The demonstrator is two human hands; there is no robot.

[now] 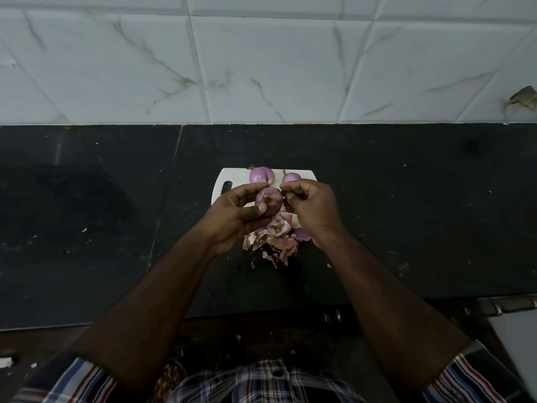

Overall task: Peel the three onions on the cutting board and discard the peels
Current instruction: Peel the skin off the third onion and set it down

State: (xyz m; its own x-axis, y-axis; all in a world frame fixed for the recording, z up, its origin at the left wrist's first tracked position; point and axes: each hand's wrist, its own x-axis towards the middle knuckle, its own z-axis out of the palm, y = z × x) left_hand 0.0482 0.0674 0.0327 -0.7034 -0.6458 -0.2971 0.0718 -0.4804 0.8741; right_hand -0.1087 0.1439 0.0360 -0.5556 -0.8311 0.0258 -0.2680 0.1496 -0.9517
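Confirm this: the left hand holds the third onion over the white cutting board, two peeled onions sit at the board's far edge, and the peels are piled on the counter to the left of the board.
Wrong on the peels. In the head view the peels are piled at the near edge of the cutting board, not left of it. The left hand does hold the third onion; the two peeled onions do sit at the far edge.

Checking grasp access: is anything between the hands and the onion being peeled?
Nothing visible. The left hand already grips the onion, and the right hand pinches at its skin beside it, above the peels.
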